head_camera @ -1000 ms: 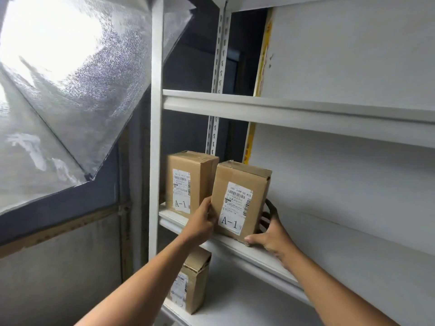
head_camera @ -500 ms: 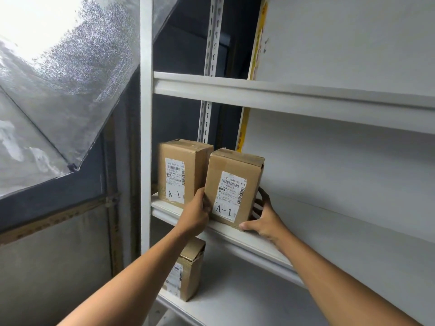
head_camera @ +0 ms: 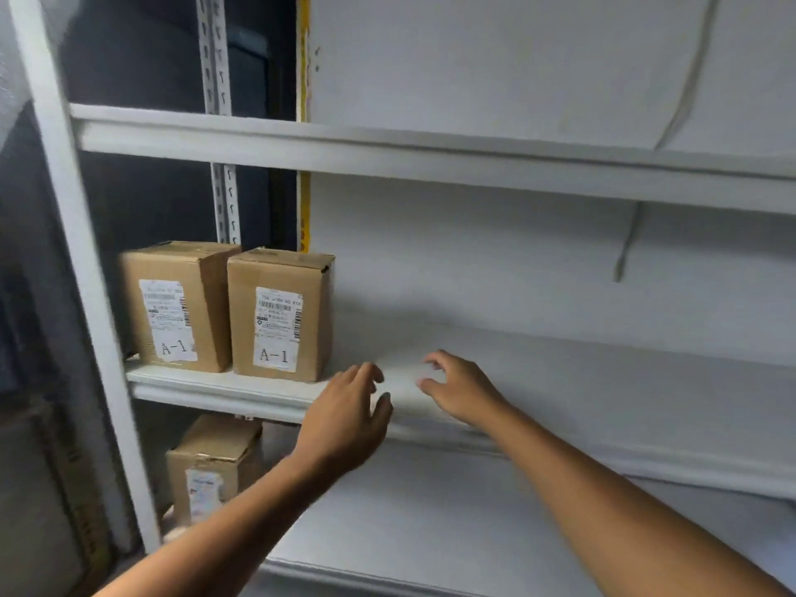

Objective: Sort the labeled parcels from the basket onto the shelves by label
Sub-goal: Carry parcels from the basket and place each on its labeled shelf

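Both hands have let go of the right-hand parcel [head_camera: 280,314] and drawn back: left hand [head_camera: 344,420] and right hand [head_camera: 461,392] hover apart, fingers loose, gripping nothing. Three brown cardboard parcels show. Two stand upright side by side on the middle shelf [head_camera: 224,387], white labels reading A-1; the left-hand parcel [head_camera: 176,305] sits just beside it. One lower parcel [head_camera: 213,465] stands below, label blurred.
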